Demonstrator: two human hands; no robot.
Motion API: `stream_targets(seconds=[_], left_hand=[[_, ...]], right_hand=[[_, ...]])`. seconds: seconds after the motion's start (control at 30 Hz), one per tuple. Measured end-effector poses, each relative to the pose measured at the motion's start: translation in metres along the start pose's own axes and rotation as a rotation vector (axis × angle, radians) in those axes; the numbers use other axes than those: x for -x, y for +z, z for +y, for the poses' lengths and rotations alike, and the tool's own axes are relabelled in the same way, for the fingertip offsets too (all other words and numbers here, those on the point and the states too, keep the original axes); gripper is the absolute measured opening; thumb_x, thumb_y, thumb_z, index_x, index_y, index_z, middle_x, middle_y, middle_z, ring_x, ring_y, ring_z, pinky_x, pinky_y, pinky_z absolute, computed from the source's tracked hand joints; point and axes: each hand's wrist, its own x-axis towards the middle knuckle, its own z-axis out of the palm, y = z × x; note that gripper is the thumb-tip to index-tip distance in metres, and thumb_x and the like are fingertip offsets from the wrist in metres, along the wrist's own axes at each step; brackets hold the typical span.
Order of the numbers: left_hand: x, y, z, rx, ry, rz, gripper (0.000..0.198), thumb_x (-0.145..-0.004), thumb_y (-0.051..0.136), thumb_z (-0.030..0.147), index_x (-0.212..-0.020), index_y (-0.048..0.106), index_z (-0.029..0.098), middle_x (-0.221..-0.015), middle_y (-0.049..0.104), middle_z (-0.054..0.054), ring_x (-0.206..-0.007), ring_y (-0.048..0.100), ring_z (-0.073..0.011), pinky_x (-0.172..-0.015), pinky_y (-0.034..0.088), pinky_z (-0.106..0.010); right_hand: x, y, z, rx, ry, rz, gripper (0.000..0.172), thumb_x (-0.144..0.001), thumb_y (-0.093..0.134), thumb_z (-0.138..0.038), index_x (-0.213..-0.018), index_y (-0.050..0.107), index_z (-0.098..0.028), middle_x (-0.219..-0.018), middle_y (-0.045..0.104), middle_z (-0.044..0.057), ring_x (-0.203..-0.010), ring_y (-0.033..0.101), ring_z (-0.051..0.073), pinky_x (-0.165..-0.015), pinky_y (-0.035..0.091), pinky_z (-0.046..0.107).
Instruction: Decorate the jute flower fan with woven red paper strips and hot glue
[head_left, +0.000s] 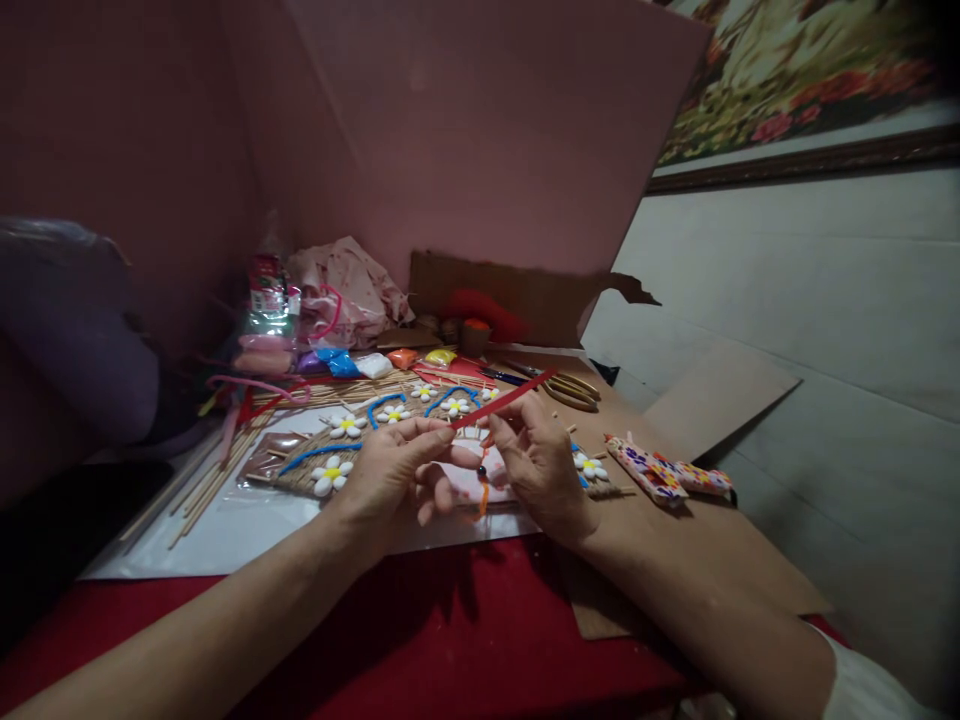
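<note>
A narrow red strip (517, 392), perhaps ribbon or paper, slants up to the right between my hands. My left hand (397, 465) pinches its lower end between thumb and forefinger, the other fingers curled below. Thumb and fingers of my right hand (536, 465) are closed on it a little further along. Beneath both hands lies a twine-wrapped craft piece (300, 470) on thin sticks, with white clay daisies (332, 475) and blue lines. A pale patterned cloth piece (495, 475) with a black bead (482, 470) and an orange cord (484, 498) shows between my hands, partly covered.
Wooden sticks (214, 480) lie at left on a white sheet (300, 545) over a red tablecloth (450, 630). Behind are clay packets (337, 362) and pink cloth (352, 290). Scissors (574, 390) and a flower-patterned item (649, 470) rest on cardboard (720, 555) at right.
</note>
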Motion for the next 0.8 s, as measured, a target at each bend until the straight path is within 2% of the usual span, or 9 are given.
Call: stream_targets(seconds=[0.13,0.27,0.37,0.43,0.53,0.67,0.8], left_hand=[[-0.001,-0.002,0.001,-0.023,0.03,-0.011,0.015,-0.077,0.063,0.025,-0.082,0.054,0.015,-0.055,0.066,-0.001,-0.03,0.049,-0.0074,-0.027,0.031,-0.013],[-0.002,-0.003,0.004,0.0,0.115,0.098,0.017,-0.073,0.068,0.024,-0.078,0.055,0.016,-0.063,0.067,0.001,-0.033,0.049,-0.0052,-0.03,0.035,-0.014],[0.0,-0.002,0.007,0.019,0.089,0.149,0.019,-0.071,0.07,0.025,-0.081,0.056,0.018,-0.064,0.067,0.0,-0.043,0.058,-0.0095,-0.034,0.039,-0.015],[0.001,0.0,0.01,0.042,0.072,0.135,0.019,-0.071,0.07,0.024,-0.082,0.056,0.019,-0.064,0.068,-0.001,-0.05,0.062,-0.0132,-0.037,0.043,-0.017],[0.002,0.002,0.012,0.093,0.135,0.073,0.018,-0.068,0.071,0.019,-0.078,0.056,0.016,-0.076,0.071,-0.005,-0.062,0.067,-0.0163,-0.045,0.048,-0.02],[0.002,0.002,0.012,0.115,0.169,0.027,0.017,-0.066,0.072,0.016,-0.075,0.057,0.014,-0.073,0.07,-0.005,-0.066,0.068,-0.0172,-0.052,0.051,-0.023],[0.003,0.001,0.013,0.12,0.177,0.041,0.016,-0.067,0.072,0.016,-0.076,0.058,0.014,-0.07,0.07,-0.004,-0.066,0.068,-0.0166,-0.055,0.051,-0.022]], right_hand=[[-0.003,0.004,0.005,-0.317,0.192,0.001,0.011,-0.089,0.049,-0.03,-0.086,0.05,-0.02,-0.078,0.061,0.002,-0.059,0.059,0.012,-0.055,0.049,0.026],[-0.002,0.005,0.004,-0.442,0.216,-0.063,0.014,-0.088,0.05,-0.033,-0.087,0.049,-0.019,-0.066,0.059,-0.002,-0.045,0.05,0.008,-0.044,0.041,0.022],[0.003,0.005,-0.001,-0.403,0.197,-0.124,0.014,-0.089,0.049,-0.033,-0.088,0.051,-0.019,-0.064,0.056,-0.003,-0.048,0.048,0.008,-0.047,0.04,0.021],[0.005,0.004,-0.005,-0.315,0.163,-0.145,0.014,-0.09,0.049,-0.032,-0.087,0.052,-0.018,-0.064,0.055,-0.003,-0.054,0.051,0.009,-0.053,0.042,0.023],[0.007,0.003,-0.007,-0.224,0.136,-0.19,0.014,-0.09,0.048,-0.031,-0.084,0.052,-0.018,-0.066,0.054,-0.002,-0.058,0.053,0.011,-0.056,0.044,0.024],[0.007,0.003,-0.007,-0.27,0.164,-0.248,0.014,-0.09,0.048,-0.032,-0.086,0.051,-0.019,-0.066,0.052,-0.002,-0.056,0.051,0.01,-0.052,0.044,0.023],[0.009,0.003,-0.009,-0.374,0.137,-0.291,0.018,-0.089,0.05,-0.032,-0.102,0.05,-0.02,-0.076,0.056,0.0,-0.067,0.055,0.012,-0.06,0.046,0.025]])
